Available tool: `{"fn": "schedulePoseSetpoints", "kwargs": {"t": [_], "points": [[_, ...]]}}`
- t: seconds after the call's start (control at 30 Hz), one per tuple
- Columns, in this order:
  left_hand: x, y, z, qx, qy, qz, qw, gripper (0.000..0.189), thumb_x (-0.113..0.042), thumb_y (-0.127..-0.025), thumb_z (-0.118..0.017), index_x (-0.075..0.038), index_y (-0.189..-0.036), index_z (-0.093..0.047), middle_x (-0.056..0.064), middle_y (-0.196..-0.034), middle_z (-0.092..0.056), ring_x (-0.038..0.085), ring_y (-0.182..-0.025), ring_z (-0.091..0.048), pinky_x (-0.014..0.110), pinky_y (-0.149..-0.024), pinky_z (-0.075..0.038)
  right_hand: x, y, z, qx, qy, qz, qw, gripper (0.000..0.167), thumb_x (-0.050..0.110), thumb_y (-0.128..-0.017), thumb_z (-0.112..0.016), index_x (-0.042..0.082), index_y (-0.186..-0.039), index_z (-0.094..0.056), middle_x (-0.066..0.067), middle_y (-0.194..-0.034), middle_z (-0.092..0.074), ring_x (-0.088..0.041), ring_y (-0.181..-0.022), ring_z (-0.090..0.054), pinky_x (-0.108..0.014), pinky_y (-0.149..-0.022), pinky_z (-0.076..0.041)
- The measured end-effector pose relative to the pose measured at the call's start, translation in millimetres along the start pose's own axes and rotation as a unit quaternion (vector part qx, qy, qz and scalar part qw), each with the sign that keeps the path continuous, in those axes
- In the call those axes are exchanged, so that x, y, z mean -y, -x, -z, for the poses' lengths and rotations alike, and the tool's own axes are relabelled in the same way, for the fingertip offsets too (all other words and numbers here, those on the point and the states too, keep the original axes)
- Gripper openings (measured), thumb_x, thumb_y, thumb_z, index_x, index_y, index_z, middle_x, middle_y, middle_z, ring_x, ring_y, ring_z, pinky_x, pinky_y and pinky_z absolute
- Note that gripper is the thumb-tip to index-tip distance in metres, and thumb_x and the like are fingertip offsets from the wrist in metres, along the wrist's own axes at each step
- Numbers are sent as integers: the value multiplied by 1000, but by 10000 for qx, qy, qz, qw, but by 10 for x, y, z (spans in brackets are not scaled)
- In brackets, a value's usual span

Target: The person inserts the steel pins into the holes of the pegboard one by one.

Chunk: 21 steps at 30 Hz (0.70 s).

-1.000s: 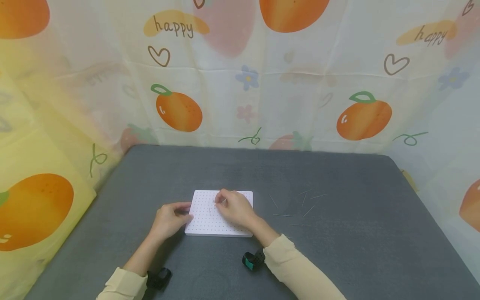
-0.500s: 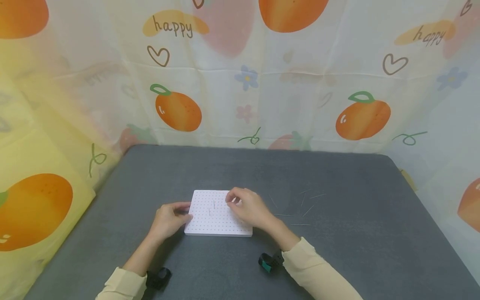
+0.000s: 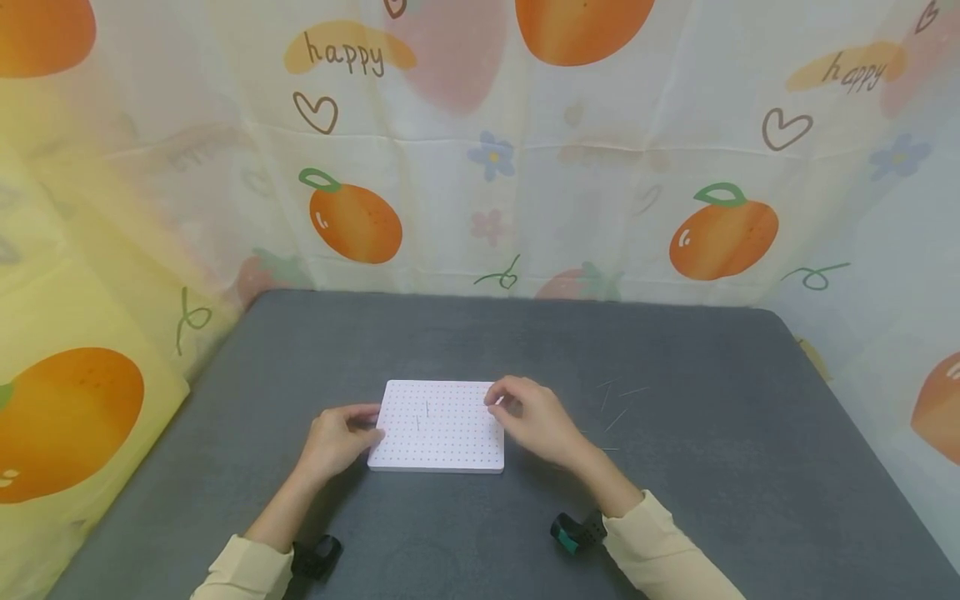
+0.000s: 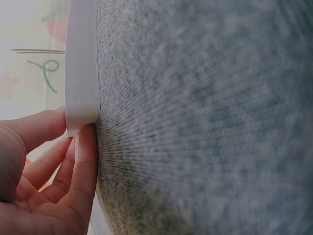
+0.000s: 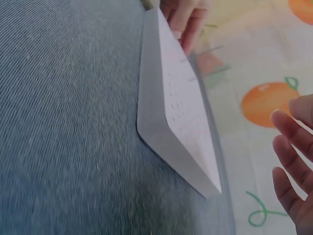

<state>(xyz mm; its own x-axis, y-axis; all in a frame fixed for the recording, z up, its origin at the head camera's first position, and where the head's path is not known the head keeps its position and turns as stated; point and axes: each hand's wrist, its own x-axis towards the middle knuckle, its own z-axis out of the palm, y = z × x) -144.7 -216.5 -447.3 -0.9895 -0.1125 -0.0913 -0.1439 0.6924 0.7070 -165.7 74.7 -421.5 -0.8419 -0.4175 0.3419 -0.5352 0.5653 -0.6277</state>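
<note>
A white pegboard [image 3: 461,437] with rows of small holes lies flat on the dark table. Two thin metal pins, a farther one [image 3: 427,409] and a nearer one [image 3: 418,423], stand upright in it, left of its middle. My left hand [image 3: 333,442] holds the board's left edge; in the left wrist view the thumb is at the top edge and the fingers [image 4: 85,152] lie against its side. At the board's right edge hovers my right hand [image 3: 536,421]. Its fingers [image 5: 293,156] are loosely bent and spread in the right wrist view, with nothing between them.
Several loose thin pins [image 3: 617,419] lie scattered on the grey table [image 3: 712,467] to the right of the board. Behind the table hangs a curtain [image 3: 435,208] printed with oranges. A black wrist strap [image 3: 577,533] is on the right wrist.
My right hand has let go of the farther pin, which now stands in the board, and has moved right to the board's edge. The left hand has stayed in place.
</note>
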Motion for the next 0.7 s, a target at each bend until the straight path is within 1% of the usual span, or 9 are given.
{"fn": "schedulePoseSetpoints", "kwargs": {"t": [0.23,0.5,0.7], "points": [[10,-15,1,57,-2,-65,10000,40,-9,-77,-70,-1,-115,-62,15,-103,-66,15,-70,-60,26,-56,-45,-128,108,194,-189,-105,-117,9997,15,8,-84,-62,21,-91,-62,10,-88,-62,-5,-83,-56,-31,-76,-48],[2,-4,1,63,-31,-56,10000,40,-9,-76,-70,-1,-114,-63,15,-103,-66,14,-69,-59,26,-56,-45,-350,204,409,-345,-208,-282,9988,10,11,-86,-63,19,-92,-61,7,-89,-65,-6,-82,-59,-33,-76,-48],[-7,1,12,44,-8,-70,10000,39,-9,-76,-70,-1,-114,-63,15,-103,-67,15,-69,-59,25,-55,-44,-535,267,506,-426,-76,-310,9986,9,12,-86,-63,17,-93,-61,5,-87,-65,-8,-79,-59,-36,-73,-49]]}}
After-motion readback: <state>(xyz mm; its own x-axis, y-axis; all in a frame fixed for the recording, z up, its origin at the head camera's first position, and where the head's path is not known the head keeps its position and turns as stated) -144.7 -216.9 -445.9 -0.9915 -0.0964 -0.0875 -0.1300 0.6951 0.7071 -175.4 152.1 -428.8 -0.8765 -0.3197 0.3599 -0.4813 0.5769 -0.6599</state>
